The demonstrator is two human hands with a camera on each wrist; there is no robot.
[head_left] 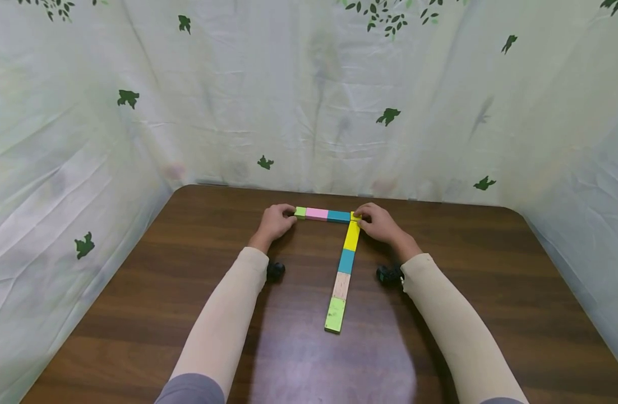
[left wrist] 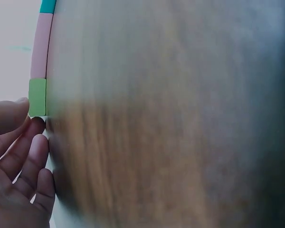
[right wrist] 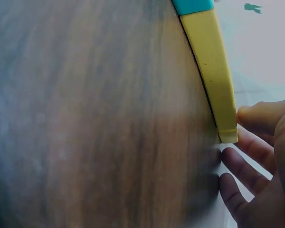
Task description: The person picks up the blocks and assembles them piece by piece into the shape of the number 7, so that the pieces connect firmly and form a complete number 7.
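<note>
Coloured wooden blocks lie end to end on the table in two joined lines. Across the back run a small green block (head_left: 300,212), a pink block (head_left: 317,214), a blue block (head_left: 339,216) and a small yellow block (head_left: 356,216). Towards me from that corner run a long yellow block (head_left: 351,235), another blue block (head_left: 346,261), a plain wood block (head_left: 341,286) and a long green block (head_left: 335,315). My left hand (head_left: 277,222) touches the small green block's outer end with its fingertips. My right hand (head_left: 382,223) rests its thumb and fingertips against the yellow corner.
The brown wooden table (head_left: 162,314) reaches back to a pale curtain (head_left: 299,112) with green leaf and bird shapes, which also hangs along both sides. Dark wrist cameras (head_left: 276,271) sit beneath both wrists, on either side of the line towards me.
</note>
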